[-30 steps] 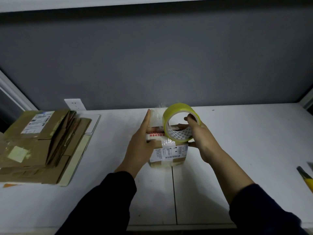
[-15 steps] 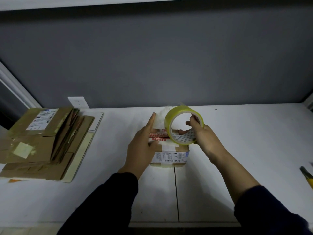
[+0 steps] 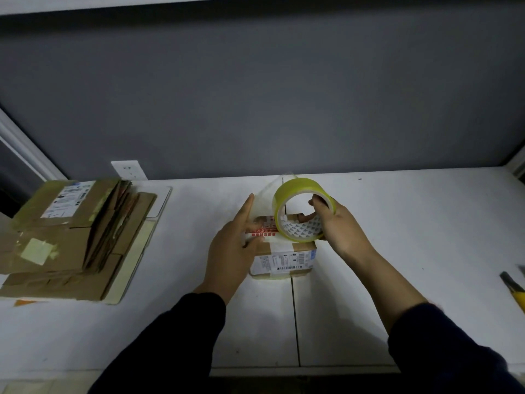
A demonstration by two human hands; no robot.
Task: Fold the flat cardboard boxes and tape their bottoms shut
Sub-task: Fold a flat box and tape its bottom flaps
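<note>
The white table (image 3: 397, 251) fills the lower half of the view. At nine o'clock on it lies a stack of flat cardboard boxes (image 3: 71, 240), some with labels. The left hand (image 3: 230, 251) lies with straight fingers pointing to twelve o'clock, pressed against the left side of the small box (image 3: 287, 257). The box stands at the table's middle, label facing the person. The right hand (image 3: 341, 226), at the box's two o'clock, grips the tape roll (image 3: 298, 185), fingers curled through its core. The roll stands on edge on the box top, and a clear strip (image 3: 267, 194) runs from it toward the left fingertips. A yellow-handled knife (image 3: 514, 288) lies at three o'clock. A wall socket (image 3: 129, 169) sits at ten o'clock.
</note>
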